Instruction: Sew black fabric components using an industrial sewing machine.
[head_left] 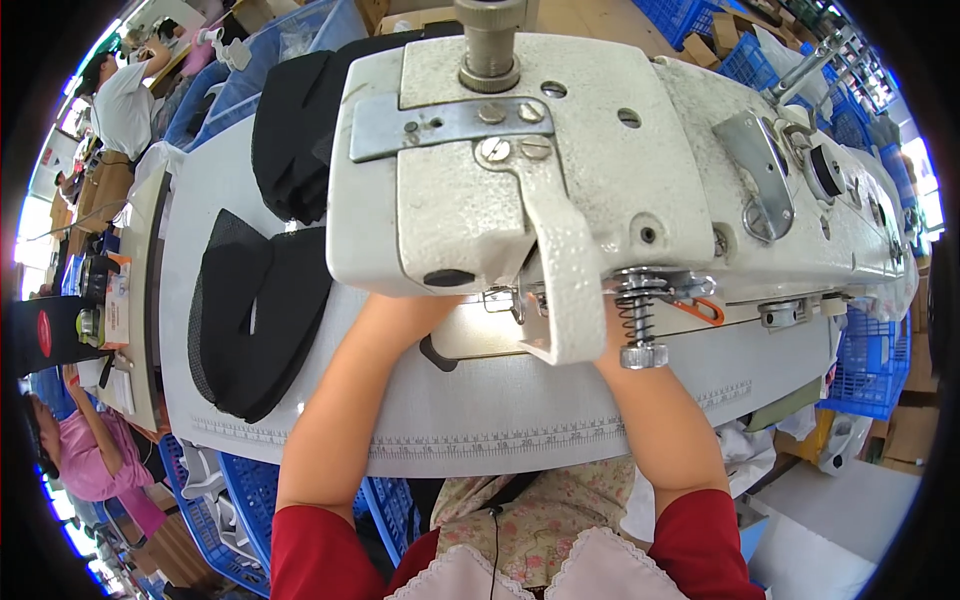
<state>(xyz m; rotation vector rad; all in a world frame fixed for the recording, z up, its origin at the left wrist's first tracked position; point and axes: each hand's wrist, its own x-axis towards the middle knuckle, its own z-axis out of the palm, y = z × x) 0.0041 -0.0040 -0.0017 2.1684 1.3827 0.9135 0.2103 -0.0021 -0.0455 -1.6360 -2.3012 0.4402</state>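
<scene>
A white sewing machine (610,150) fills the upper middle of the view and covers most of both hands. My left hand (412,312) reaches under the machine's head from the left; only its back and wrist show. From the right, my right hand (612,345) goes in behind the white guard arm (568,270), close to the spring-loaded screw (640,320). The fingers of both hands are hidden, and so is anything they may hold. Left of my left forearm lies a stack of black cut fabric pieces (285,330), with another black fabric pile (290,130) behind it.
The grey table (500,430) has a ruler strip along its near edge. An orange-handled tool (700,312) lies beneath the machine arm. Blue crates (250,500) stand below left, and a blue bin (280,60) is behind. Two co-workers (95,440) (125,100) are at the left.
</scene>
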